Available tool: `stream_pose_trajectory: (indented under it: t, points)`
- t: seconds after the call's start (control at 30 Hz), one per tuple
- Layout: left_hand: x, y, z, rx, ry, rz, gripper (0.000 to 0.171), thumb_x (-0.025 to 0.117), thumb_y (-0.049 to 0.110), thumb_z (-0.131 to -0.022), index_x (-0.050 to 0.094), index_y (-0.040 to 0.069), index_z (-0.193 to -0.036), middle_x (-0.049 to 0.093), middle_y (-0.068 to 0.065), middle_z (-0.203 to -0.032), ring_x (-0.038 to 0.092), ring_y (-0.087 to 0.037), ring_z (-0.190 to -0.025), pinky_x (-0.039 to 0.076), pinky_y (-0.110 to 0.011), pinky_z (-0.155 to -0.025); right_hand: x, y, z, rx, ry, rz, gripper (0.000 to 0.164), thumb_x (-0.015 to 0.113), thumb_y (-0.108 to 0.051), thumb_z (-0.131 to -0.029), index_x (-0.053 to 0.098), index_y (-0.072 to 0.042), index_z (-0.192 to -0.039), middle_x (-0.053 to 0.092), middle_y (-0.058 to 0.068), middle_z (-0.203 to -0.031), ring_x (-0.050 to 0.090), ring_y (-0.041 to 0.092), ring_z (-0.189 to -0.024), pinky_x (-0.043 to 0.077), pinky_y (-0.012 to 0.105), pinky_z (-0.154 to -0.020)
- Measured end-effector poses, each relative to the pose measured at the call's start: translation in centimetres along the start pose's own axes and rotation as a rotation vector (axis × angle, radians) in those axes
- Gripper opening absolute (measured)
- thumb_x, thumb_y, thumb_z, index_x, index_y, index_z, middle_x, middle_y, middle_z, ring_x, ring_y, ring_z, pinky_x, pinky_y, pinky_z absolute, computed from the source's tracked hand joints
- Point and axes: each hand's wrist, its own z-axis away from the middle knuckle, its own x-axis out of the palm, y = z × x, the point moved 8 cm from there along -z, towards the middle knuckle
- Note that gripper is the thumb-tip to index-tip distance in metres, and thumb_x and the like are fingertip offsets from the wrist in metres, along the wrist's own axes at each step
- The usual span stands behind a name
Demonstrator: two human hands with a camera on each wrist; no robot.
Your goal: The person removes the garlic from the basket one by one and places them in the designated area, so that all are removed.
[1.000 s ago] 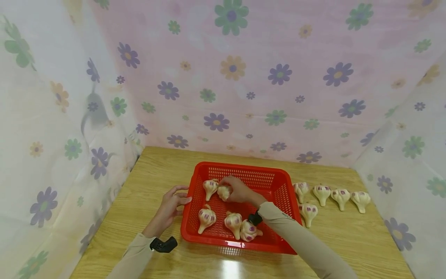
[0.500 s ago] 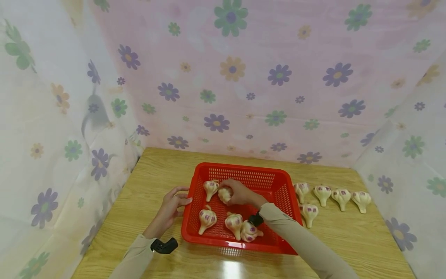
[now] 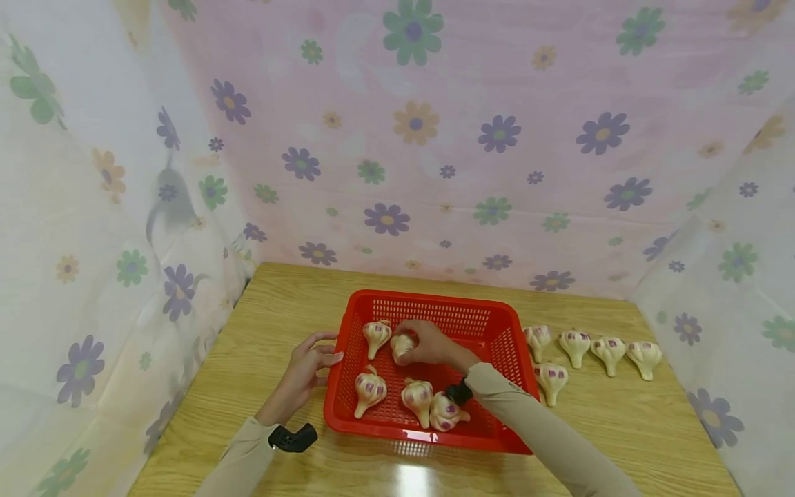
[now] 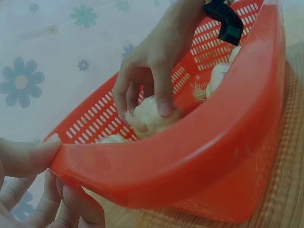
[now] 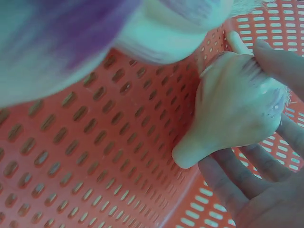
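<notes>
A red plastic basket (image 3: 428, 297) with slotted walls stands on the table. My left hand (image 3: 303, 373) pinches its left rim, thumb on top and fingers below in the left wrist view. Inside the basket, my right hand (image 3: 430, 343) holds a garlic bulb (image 5: 237, 102) between thumb and fingers, the stem pointing away from the palm in the right wrist view. Just left of it lies another garlic bulb (image 3: 376, 337). Nearer the front are a garlic bulb (image 3: 370, 388) at the left and two touching bulbs, one upright-looking (image 3: 417, 397) and one on its side (image 3: 446, 412).
Right of the basket, several garlic bulbs (image 3: 608, 351) lie in a row on the wooden table (image 3: 621, 421). One bulb (image 3: 551, 378) sits in front of them, close to the basket wall. Flowered cloth (image 3: 447, 193) hangs behind and on both sides.
My right hand has shifted slightly right with the garlic bulb, which appears turned a little in its grip. The left hand stays on the rim, and the other bulbs lie as before.
</notes>
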Motion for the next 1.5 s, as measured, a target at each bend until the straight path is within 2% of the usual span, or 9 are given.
stream_pose_trajectory:
  t: [0.27,0.5,0.73,0.93,1.1,1.37,1.5]
  points:
    - [0.1,0.0,0.0,0.002,-0.010,-0.009,0.044,0.067,0.004,-0.082,0.054,0.010,-0.124,0.058,-0.012,-0.098,0.063,-0.022,-0.080,0.056,-0.041,-0.064,-1.0,-0.1,0.8,-0.004,0.040,-0.018,0.039,0.080,-0.027,-0.075,0.063,-0.016,-0.108,0.059,-0.002,-0.105,0.053,0.016,-0.091,0.047,0.036,-0.077]
    - [0.0,-0.1,0.1,-0.004,-0.001,-0.007,0.045,0.067,0.004,-0.082,0.055,0.011,-0.124,0.059,-0.011,-0.097,0.062,-0.021,-0.078,0.056,-0.040,-0.061,-2.0,-0.7,1.8,0.009,0.071,-0.041,0.039,0.080,-0.029,-0.076,0.063,-0.017,-0.109,0.059,-0.004,-0.106,0.054,0.014,-0.089,0.049,0.033,-0.075]
    - [0.0,0.1,0.3,0.008,-0.010,-0.002,0.044,0.068,0.004,-0.082,0.054,0.009,-0.124,0.058,-0.011,-0.095,0.061,-0.020,-0.077,0.056,-0.038,-0.059,-2.9,-1.1,3.0,0.030,0.084,-0.115,0.038,0.079,-0.029,-0.076,0.062,-0.017,-0.109,0.060,-0.002,-0.100,0.058,0.018,-0.070,0.051,0.031,-0.060]
    - [0.1,0.1,0.2,0.000,-0.011,-0.004,0.044,0.067,0.004,-0.082,0.054,0.009,-0.124,0.058,-0.010,-0.095,0.061,-0.021,-0.078,0.056,-0.039,-0.060,-3.9,-1.1,3.8,0.054,0.130,-0.126,0.042,0.082,-0.031,-0.073,0.061,-0.018,-0.107,0.060,-0.001,-0.092,0.057,0.016,-0.061,0.051,0.030,-0.056]
    - [0.0,0.0,0.1,-0.011,-0.007,-0.007,0.045,0.066,0.004,-0.082,0.054,0.011,-0.124,0.058,-0.010,-0.096,0.061,-0.020,-0.077,0.055,-0.039,-0.061,-4.6,-1.0,4.4,0.082,0.156,-0.163,0.047,0.083,-0.031,-0.071,0.058,-0.017,-0.109,0.060,0.001,-0.090,0.058,0.020,-0.064,0.052,0.032,-0.056]
    - [0.0,0.0,0.2,-0.010,-0.012,-0.007,0.044,0.066,0.003,-0.083,0.053,0.010,-0.125,0.058,-0.009,-0.095,0.062,-0.021,-0.078,0.056,-0.039,-0.062,-5.8,-0.8,5.0,0.088,0.184,-0.140,0.043,0.083,-0.033,-0.071,0.060,-0.019,-0.103,0.060,0.001,-0.086,0.057,0.021,-0.063,0.052,0.032,-0.055]
    - [0.1,0.1,0.2,-0.006,-0.021,-0.010,0.044,0.066,0.004,-0.084,0.052,0.008,-0.126,0.058,-0.009,-0.094,0.062,-0.020,-0.078,0.056,-0.039,-0.063,-6.4,-0.6,5.6,0.092,0.199,-0.163,0.043,0.083,-0.033,-0.071,0.060,-0.018,-0.104,0.061,0.002,-0.086,0.058,0.021,-0.062,0.053,0.034,-0.055]
